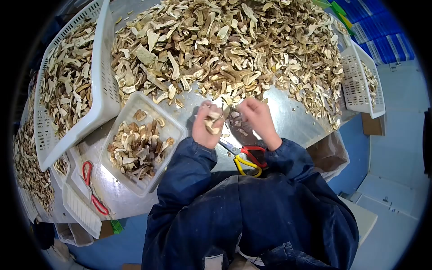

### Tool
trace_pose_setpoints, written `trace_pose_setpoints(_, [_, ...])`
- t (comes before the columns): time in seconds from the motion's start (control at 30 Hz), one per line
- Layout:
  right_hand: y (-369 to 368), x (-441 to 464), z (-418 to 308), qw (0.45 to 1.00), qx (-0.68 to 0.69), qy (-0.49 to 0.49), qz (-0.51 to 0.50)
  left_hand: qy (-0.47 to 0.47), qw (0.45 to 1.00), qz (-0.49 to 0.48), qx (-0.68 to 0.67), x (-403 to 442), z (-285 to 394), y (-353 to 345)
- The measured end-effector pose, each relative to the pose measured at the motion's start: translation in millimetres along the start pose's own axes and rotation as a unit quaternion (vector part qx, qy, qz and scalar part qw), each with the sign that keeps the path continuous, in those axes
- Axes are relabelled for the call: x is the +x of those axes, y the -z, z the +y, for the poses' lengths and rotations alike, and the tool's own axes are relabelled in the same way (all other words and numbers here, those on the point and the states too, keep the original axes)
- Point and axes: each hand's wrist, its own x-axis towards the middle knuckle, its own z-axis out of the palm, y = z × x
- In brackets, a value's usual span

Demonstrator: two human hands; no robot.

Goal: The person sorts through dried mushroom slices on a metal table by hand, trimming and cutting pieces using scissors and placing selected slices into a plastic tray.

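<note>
Near the front edge of a metal table (294, 130), both of the person's bare hands are raised close together, just short of a broad heap of sliced mushrooms (225, 49) that covers most of the far side. The left hand (204, 135) is curled around a few pale mushroom slices (212, 123), which show between its fingers and palm. The right hand (258, 118) is bent, with thumb and forefinger close together beside the left; it is blurred, and whether it pinches anything cannot be told. Below and between the hands, small dark scraps (236, 123) lie scattered on the metal. Just beneath them, near the person's body, rests a pair of scissors with one red and one yellow handle (248, 163), its blades pointing up and to the left. To the left sits a pale rectangular tub (179, 130) partly filled with mushroom pieces (137, 146), and beyond its left side lies a second, red-handled pair of scissors (92, 191). A large white slotted basket (100, 72) full of slices stands tilted at the far left; a smaller white basket (355, 85), also holding slices, stands at the right end of the table.
</note>
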Motion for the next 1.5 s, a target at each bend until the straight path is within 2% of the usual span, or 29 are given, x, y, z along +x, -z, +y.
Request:
trace_pose_setpoints(0.1, [10.4, 17.7, 14.0, 0.987, -0.147, 0.039, 0.056, -0.056, 0.993, -0.061, -0.085, 1.8, 4.7, 2.6])
trace_pose_setpoints(0.13, [7.5, 20.3, 17.9, 0.982, -0.155, 0.092, 0.051, -0.059, 0.991, -0.073, -0.091, 2.9, 6.3, 4.3])
trace_pose_setpoints(0.23, [-9.7, 23.2, 18.3, 0.952, -0.249, 0.169, 0.061, -0.118, 0.99, 0.075, -0.011, 2.0, 1.6, -7.8])
trace_pose_setpoints(0.27, [-15.1, 22.8, 15.2, 0.947, -0.283, 0.136, 0.066, -0.116, 0.991, 0.067, -0.021, 1.8, 2.0, -6.7])
trace_pose_setpoints(0.4, [-27.5, 33.6, 19.4, 0.907, -0.372, 0.183, 0.075, -0.065, 0.99, -0.094, -0.084, 10.2, 9.7, 25.3])
trace_pose_setpoints(0.5, [-20.2, 36.1, 2.5, 0.962, -0.235, 0.125, 0.061, -0.011, 0.975, -0.202, -0.095, 18.4, 15.0, 45.3])
trace_pose_setpoints(0.6, [-13.1, 26.8, -16.0, 0.993, -0.065, 0.097, 0.0, -0.059, 0.997, 0.008, -0.04, 6.5, 7.0, 12.5])
trace_pose_setpoints(0.63, [-11.9, 24.2, -19.5, 0.995, 0.004, 0.094, -0.022, -0.055, 0.997, 0.009, -0.047, 6.3, 6.6, 10.9])
trace_pose_setpoints(0.7, [-9.6, 20.4, -20.9, 0.98, -0.173, 0.098, 0.007, -0.048, 0.997, 0.01, -0.061, 6.8, 5.5, 7.0])
trace_pose_setpoints(0.73, [-12.2, 21.3, -12.1, 0.963, -0.249, 0.107, 0.008, -0.058, 0.996, 0.058, -0.038, 4.6, 5.1, -2.5])
trace_pose_setpoints(0.77, [-15.1, 21.2, -7.0, 0.939, -0.323, 0.116, 0.01, -0.046, 0.998, 0.022, -0.047, 5.5, 6.2, 4.1])
trace_pose_setpoints(0.83, [-30.3, 13.8, -10.5, 0.906, -0.416, 0.08, 0.003, -0.02, 0.997, -0.046, -0.064, 5.6, 8.9, 11.4])
trace_pose_setpoints(0.87, [-34.7, 14.8, 1.2, 0.902, -0.418, 0.104, 0.013, -0.025, 0.998, -0.015, -0.055, 5.3, 6.4, 14.0])
trace_pose_setpoints(0.9, [-37.2, 16.0, 4.2, 0.898, -0.42, 0.127, 0.025, -0.019, 0.998, -0.041, -0.045, 5.9, 6.4, 17.5])
trace_pose_setpoints(0.97, [-28.1, 20.9, 5.5, 0.94, -0.324, 0.097, 0.034, -0.008, 0.995, -0.097, -0.027, 10.2, 7.5, 27.6])
trace_pose_setpoints(1.03, [-11.1, 24.8, -4.6, 0.974, -0.212, 0.048, 0.07, -0.008, 0.999, -0.03, -0.013, 7.5, 5.6, 17.2])
trace_pose_setpoints(1.07, [1.3, 30.1, -0.8, 0.989, -0.142, 0.034, 0.04, -0.009, 1.0, 0.005, -0.007, 5.3, 4.2, 10.7])
trace_pose_setpoints(1.13, [15.5, 27.9, -15.4, 0.999, 0.012, 0.026, -0.041, 0.023, 1.0, -0.017, -0.009, 1.9, 1.5, -1.8])
trace_pose_setpoints(1.23, [25.2, 26.2, -35.7, 0.997, -0.06, 0.029, 0.024, 0.052, 0.997, -0.043, -0.029, 3.5, -1.1, 9.0])
trace_pose_setpoints(1.27, [28.8, 31.7, -28.4, 0.983, -0.167, 0.055, 0.051, 0.049, 0.997, -0.046, -0.034, 6.1, -2.0, 18.8])
trace_pose_setpoints(1.4, [13.7, 39.1, 12.1, 0.919, -0.352, 0.171, 0.045, 0.04, 0.998, -0.047, -0.032, 6.3, 0.7, 14.8])
trace_pose_setpoints(1.5, [-1.7, 35.6, 19.0, 0.877, -0.435, 0.197, 0.047, 0.05, 0.999, -0.007, -0.008, 2.8, 2.1, 8.1])
